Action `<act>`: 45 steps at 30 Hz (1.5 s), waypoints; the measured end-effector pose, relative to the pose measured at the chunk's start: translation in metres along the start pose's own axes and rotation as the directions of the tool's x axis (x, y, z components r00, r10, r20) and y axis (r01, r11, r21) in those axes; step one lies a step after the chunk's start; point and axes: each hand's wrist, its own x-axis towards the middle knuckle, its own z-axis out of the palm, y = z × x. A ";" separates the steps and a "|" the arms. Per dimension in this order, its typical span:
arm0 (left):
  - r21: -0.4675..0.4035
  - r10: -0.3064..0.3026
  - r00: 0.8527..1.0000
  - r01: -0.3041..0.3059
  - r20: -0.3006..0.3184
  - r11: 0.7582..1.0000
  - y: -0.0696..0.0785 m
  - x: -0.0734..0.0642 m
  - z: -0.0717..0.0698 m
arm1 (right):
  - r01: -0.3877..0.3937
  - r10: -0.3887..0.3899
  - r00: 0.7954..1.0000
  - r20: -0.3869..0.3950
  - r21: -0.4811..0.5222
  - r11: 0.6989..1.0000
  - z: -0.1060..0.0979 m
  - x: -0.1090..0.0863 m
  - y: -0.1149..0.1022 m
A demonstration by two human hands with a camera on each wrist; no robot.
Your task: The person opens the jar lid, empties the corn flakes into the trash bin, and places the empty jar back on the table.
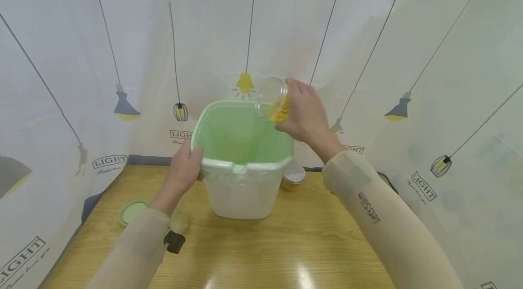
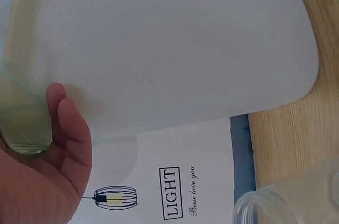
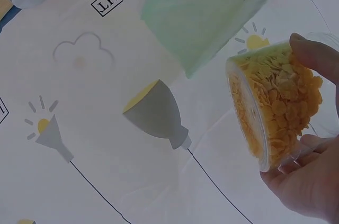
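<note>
A white bin (image 1: 241,196) stands on the table, lined with a pale green plastic bag (image 1: 224,128) folded over its rim. My left hand (image 1: 184,166) grips the bin's left rim, fingers curled against the outer wall in the left wrist view. Above the bin's right rim, my right hand (image 1: 306,114) holds a clear plastic jar (image 1: 269,91) tipped sideways with its mouth toward the opening. Yellow corn flakes (image 3: 286,97) fill the jar's base end in the right wrist view. The bottom of the bin's inside is hard to make out.
A green lid (image 1: 132,212) lies on the wooden table (image 1: 310,243) at the left. Partly behind my left forearm is another clear jar (image 1: 179,220). A jar with a silver lid (image 1: 293,175) stands right of the bin. Lamp-printed sheeting (image 1: 212,30) surrounds the table.
</note>
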 end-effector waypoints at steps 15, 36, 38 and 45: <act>0.205 -0.020 0.998 0.032 -0.063 0.978 0.010 -0.001 0.000 | 0.001 -0.001 1.000 0.031 -0.008 1.000 0.003 0.000 -0.002; 0.476 -0.121 0.992 0.127 -0.042 0.870 0.021 -0.008 -0.007 | 0.054 -0.052 0.998 0.038 -0.040 0.998 0.007 -0.001 -0.005; 0.465 -0.124 0.992 0.127 -0.038 0.876 0.021 -0.008 -0.007 | 0.057 -0.055 0.998 0.040 -0.043 0.997 0.007 -0.002 -0.005; 0.399 -0.131 0.991 0.128 -0.020 0.908 0.020 -0.010 -0.005 | 0.076 -0.073 0.996 0.040 -0.061 0.995 0.011 -0.003 -0.004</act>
